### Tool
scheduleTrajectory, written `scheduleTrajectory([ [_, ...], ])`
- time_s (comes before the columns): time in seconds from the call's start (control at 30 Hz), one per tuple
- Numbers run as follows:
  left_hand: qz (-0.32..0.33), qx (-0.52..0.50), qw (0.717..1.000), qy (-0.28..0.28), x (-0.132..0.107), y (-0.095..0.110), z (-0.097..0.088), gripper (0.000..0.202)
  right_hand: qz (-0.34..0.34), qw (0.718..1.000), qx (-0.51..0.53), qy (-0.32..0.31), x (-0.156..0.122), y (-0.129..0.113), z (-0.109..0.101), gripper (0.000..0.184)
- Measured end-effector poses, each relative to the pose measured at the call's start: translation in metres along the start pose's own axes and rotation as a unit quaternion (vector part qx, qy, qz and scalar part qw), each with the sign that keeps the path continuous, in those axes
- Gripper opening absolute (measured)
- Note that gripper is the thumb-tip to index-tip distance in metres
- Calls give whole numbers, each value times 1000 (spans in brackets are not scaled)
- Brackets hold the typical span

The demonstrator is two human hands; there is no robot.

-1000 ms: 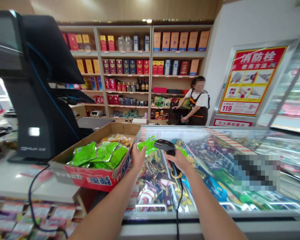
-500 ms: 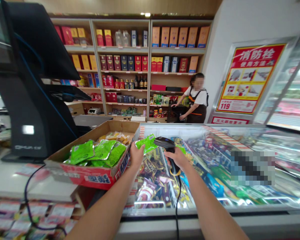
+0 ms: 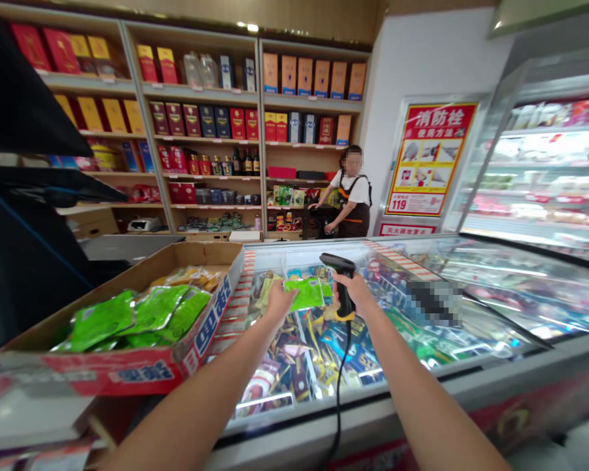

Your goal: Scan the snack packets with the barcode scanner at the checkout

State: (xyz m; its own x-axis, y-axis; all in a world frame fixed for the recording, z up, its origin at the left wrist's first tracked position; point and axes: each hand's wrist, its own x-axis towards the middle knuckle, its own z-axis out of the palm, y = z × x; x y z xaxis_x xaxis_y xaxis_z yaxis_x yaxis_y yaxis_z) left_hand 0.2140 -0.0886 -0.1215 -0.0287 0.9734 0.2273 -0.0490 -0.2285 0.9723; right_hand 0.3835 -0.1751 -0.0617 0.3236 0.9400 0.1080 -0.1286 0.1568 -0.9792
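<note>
The left hand (image 3: 281, 301) is half closed, its fingers pinching one end of a green foil snack packet (image 3: 304, 294), which is held over the glass lid (image 3: 476, 314) of a chest freezer. The right hand (image 3: 356, 293) is wrapped firmly round the grip of a handheld barcode scanner (image 3: 342, 281), whose head tilts up just beside the packet. The scanner's black cable (image 3: 338, 392) drops over the freezer's front edge. So light a pinch could let the packet slip onto the glass, and a snagged cable could jerk the scanner. To the left, a cardboard carton (image 3: 108, 373) of matching green packets (image 3: 98, 320) rests on the counter (image 3: 24, 418), where a careless elbow could shift it. Beyond, an aproned co-worker (image 3: 353, 190) stands by the shelves.
</note>
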Motion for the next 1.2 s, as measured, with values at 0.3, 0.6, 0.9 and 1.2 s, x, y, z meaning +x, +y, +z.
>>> scheduleTrajectory([
  [0.3,37,258,965,-22,5,12,58,33,-7,999,-6,40,-15,6,-43,26],
  [0.6,139,373,914,-73,-26,74,20,38,-5,1000,9,18,-17,6,-17,25],
  [0.9,90,666,741,-14,-22,176,-172,24,5,993,11,-115,-27,-2,76,23],
  [1.2,-39,715,698,-27,-2,148,-267,52,-8,986,-16,-167,-30,25,118,27],
])
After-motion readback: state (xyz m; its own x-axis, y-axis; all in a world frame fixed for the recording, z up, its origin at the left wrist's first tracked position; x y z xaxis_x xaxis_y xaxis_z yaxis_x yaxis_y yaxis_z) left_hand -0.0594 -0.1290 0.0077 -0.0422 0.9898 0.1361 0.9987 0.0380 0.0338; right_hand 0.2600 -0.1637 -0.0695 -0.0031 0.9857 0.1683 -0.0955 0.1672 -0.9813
